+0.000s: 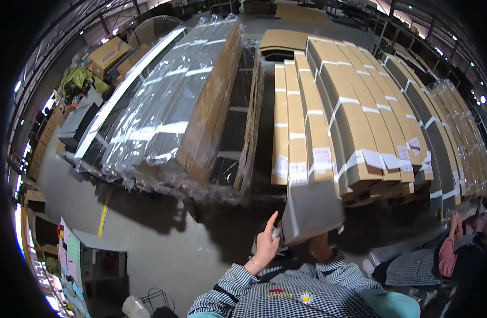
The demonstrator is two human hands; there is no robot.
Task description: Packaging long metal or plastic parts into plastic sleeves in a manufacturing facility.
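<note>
In front of me a dark grey box, a little blurred, is held up at a tilt. My right hand supports it from below, its fingers mostly hidden behind the box. Just left of the box is my left hand, index finger stretched upward and the other fingers curled in. Something small, shiny and pale shows at those curled fingers, too unclear to name. Beyond the box stand long brown cartons bound with white straps, papers stuck on their near ends.
Long plastic-wrapped cartons are stacked ahead to the left. Another person sits or crouches at the right. A dark cabinet with papers on it stands at lower left, near a yellow floor line. Strapped grey-sided cartons lie farther right.
</note>
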